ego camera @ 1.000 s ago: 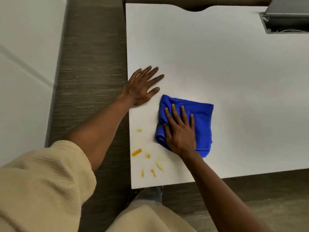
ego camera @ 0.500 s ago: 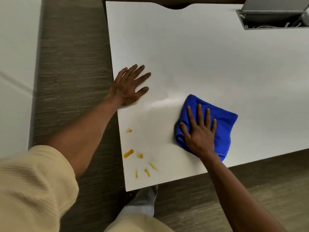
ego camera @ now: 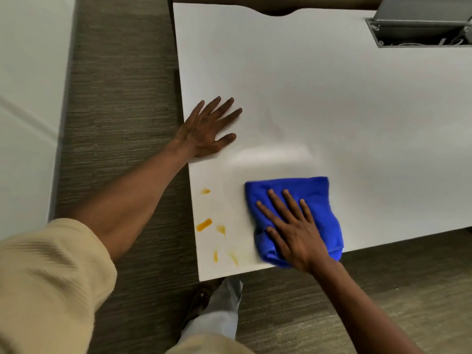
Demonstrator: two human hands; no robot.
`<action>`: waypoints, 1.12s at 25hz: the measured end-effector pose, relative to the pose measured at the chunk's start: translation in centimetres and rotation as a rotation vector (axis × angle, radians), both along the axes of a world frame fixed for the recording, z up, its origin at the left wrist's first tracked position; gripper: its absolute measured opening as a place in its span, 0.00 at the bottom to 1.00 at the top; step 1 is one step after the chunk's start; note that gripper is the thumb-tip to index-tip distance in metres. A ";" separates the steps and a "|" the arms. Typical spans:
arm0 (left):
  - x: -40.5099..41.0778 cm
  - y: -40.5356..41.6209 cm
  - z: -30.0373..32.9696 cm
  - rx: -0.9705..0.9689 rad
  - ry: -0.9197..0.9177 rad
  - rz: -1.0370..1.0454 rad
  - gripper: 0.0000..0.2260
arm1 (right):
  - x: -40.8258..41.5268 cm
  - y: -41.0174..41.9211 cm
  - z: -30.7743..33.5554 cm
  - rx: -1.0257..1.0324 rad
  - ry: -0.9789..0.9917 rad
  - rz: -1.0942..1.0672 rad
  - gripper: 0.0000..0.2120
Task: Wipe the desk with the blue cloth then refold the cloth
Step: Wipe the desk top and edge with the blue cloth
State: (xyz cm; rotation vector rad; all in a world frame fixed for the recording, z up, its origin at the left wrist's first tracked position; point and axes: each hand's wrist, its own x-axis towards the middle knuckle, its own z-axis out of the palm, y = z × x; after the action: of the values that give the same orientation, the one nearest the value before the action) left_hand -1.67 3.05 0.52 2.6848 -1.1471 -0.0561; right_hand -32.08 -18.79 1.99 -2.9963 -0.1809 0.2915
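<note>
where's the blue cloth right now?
In the head view, the blue cloth lies flat at the desk's near edge, pinned under the right hand, just right of the orange smears.

Light: bright and even, soft all over.
Glare: a pale shiny patch on the desk (ego camera: 319, 103).
Blur: the right hand (ego camera: 297, 233) looks smeared.
Edges: straight lines bend near the corners.
</note>
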 end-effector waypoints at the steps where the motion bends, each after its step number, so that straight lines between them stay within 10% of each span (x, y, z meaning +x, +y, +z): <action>1: -0.7 0.3 -0.3 0.011 -0.019 -0.040 0.30 | 1.6 0.1 0.2 -0.003 -0.001 -0.116 0.28; 4: -3.1 1.1 -1.1 0.052 -0.056 -0.165 0.29 | 4.8 3.5 0.1 0.020 -0.015 -0.285 0.30; 12: -3.9 1.4 0.1 0.005 0.046 -0.159 0.26 | -4.0 4.3 -0.8 -0.001 -0.035 0.170 0.27; 17: -4.0 1.1 0.4 -0.123 0.021 -0.020 0.26 | 2.3 6.8 0.0 0.028 -0.001 -0.280 0.30; 24: -4.3 1.4 0.3 -0.100 0.050 0.029 0.28 | -1.7 9.4 -0.2 0.063 0.031 0.165 0.26; 28: -4.4 1.1 0.4 -0.130 0.042 0.028 0.24 | 1.3 6.4 0.2 0.030 0.049 -0.063 0.27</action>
State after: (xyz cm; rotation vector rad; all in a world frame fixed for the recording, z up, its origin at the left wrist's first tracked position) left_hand -6.02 4.14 0.88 2.5724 -1.0629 -0.0315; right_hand -30.83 -12.40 2.19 -2.9550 -0.0852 0.3522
